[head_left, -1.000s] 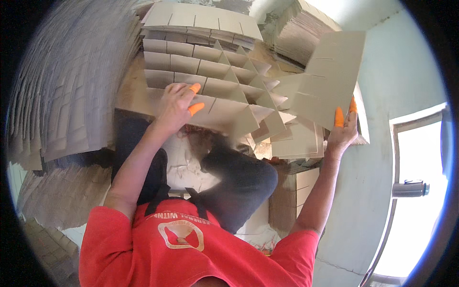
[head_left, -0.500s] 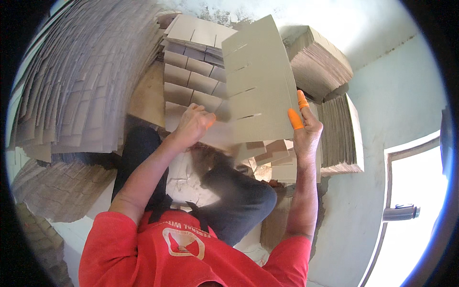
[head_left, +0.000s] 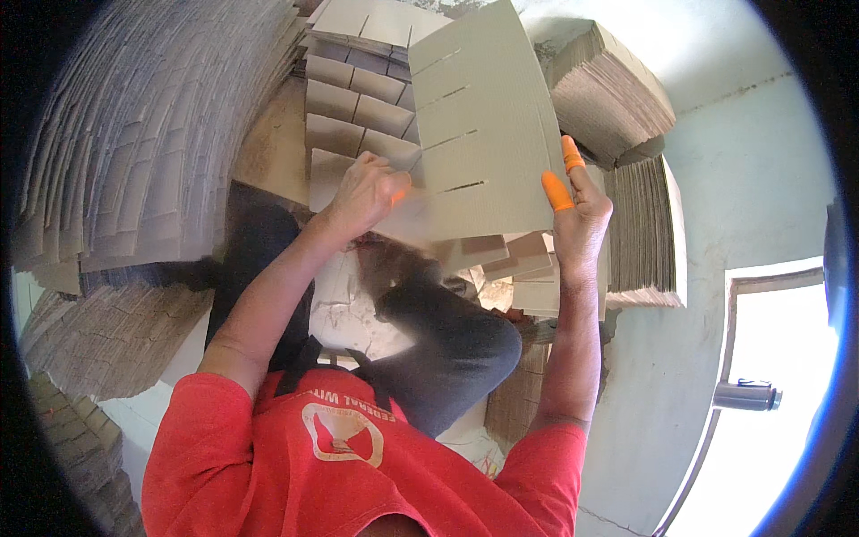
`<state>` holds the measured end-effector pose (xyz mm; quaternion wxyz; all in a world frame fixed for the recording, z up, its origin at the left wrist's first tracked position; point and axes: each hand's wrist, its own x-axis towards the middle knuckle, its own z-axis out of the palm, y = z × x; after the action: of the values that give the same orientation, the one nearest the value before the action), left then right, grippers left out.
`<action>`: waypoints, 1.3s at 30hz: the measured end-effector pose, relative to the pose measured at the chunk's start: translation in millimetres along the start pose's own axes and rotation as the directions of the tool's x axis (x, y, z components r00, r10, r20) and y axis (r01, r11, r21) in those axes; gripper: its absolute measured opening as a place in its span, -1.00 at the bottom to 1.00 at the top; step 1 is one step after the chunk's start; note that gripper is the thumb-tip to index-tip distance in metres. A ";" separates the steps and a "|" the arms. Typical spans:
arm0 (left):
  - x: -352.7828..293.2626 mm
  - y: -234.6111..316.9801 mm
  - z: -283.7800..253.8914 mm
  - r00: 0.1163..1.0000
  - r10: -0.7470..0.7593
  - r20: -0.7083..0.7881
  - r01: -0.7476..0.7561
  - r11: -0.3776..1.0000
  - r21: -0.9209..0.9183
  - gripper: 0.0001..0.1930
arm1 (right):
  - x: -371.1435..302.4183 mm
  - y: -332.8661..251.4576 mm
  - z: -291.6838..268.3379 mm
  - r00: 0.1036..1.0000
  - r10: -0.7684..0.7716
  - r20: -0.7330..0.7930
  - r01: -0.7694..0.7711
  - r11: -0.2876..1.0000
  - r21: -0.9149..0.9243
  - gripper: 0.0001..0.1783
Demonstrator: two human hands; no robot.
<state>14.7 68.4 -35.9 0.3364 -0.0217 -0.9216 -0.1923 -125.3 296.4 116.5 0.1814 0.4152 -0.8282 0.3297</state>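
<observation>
My right hand (head_left: 582, 210) grips the right edge of a few pale grey-brown cardboard sheets (head_left: 488, 116), held raised and tilted. Several slots are cut into their left side. Orange rubber covers sit on its thumb and a finger. To the left, my left hand (head_left: 365, 197) is closed in a pinch, with an orange cover on the thumb. Blur beside its fingertips hides what it pinches. Just beyond it stand rows of slotted cardboard pieces (head_left: 335, 134), partly behind the raised sheets.
A tall mass of layered cardboard (head_left: 161, 134) fills the left. Two cardboard stacks, an upper one (head_left: 613, 94) and a lower one (head_left: 646, 233), stand by the pale wall (head_left: 743, 197) at right. My dark-trousered knee (head_left: 483, 349) is bent below the sheets. A metal cylinder (head_left: 747, 396) projects near the bright opening.
The view has tilted slightly, so stacks, hands and sheets all sit higher in the picture. Both hands keep nearly the same pose, and the right still grips the sheets.
</observation>
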 end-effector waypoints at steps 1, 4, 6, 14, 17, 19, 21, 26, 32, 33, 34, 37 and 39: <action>0.5 -1.0 1.5 1.000 -0.004 -0.005 0.004 1.000 -0.007 -0.84 | 0.9 -2.7 0.5 1.000 -0.016 -0.011 0.016 1.000 -0.007 -0.37; 1.7 -2.2 3.3 1.000 -0.005 -0.010 0.005 1.000 0.001 -0.84 | -3.3 -2.9 7.8 1.000 -0.012 0.020 0.013 1.000 -0.026 -0.37; 3.3 -0.8 2.8 1.000 -0.005 -0.011 0.005 1.000 0.005 -0.84 | -5.1 -2.8 8.6 0.999 -0.008 0.037 0.009 0.999 -0.032 -0.38; 8.3 -2.7 5.8 1.000 -0.020 0.010 0.020 0.998 -0.064 -0.88 | -5.2 -18.4 6.6 0.990 0.066 0.125 -0.061 0.997 -0.039 -0.59; 9.9 -3.9 6.5 1.000 -0.003 -0.018 0.002 0.999 -0.049 -0.88 | -7.1 2.6 27.8 0.982 -0.147 0.118 0.143 0.989 0.046 -0.49; 11.4 -3.9 9.7 1.000 -0.006 -0.027 0.004 0.998 -0.060 -0.87 | -10.6 6.5 44.0 0.971 -0.138 0.193 0.119 0.987 0.105 -0.47; 13.7 -4.8 12.6 1.000 -0.006 -0.012 0.005 0.997 -0.073 -0.87 | -14.7 2.0 54.8 0.948 -0.072 0.311 0.056 0.997 0.061 -0.40; 19.0 -0.3 -1.0 1.000 -0.020 0.008 0.021 0.998 -0.063 -0.90 | -12.6 -14.6 58.3 0.944 -0.004 0.330 -0.043 0.990 0.134 -0.39; 18.6 -2.5 7.9 0.997 -0.024 0.076 0.027 0.999 -0.041 -0.90 | -29.5 11.7 76.6 0.922 -0.265 0.282 0.185 0.942 0.279 -0.63; 19.4 -1.3 8.1 0.997 -0.028 0.073 0.032 0.998 -0.046 -0.90 | -32.8 13.3 79.8 0.909 -0.274 0.314 0.177 0.936 0.305 -0.74; 19.1 -1.3 7.3 0.997 -0.033 0.069 0.037 0.998 -0.052 -0.89 | -32.0 7.7 77.0 0.908 -0.233 0.348 0.153 0.958 0.243 -0.63; 15.4 -7.1 5.4 0.994 -0.083 0.071 0.085 0.996 -0.036 -0.88 | -24.9 0.2 67.7 0.943 -0.187 0.276 0.121 0.963 0.239 -0.37; 17.3 -7.9 7.5 0.994 -0.086 0.073 0.088 0.995 -0.036 -0.88 | -27.6 13.4 69.3 0.942 -0.218 0.255 0.154 0.956 0.248 -0.38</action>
<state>-4.6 62.3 -33.0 0.2940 0.0050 -0.9292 -0.2238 -121.7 269.7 45.6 0.0451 0.5522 -0.7597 0.3405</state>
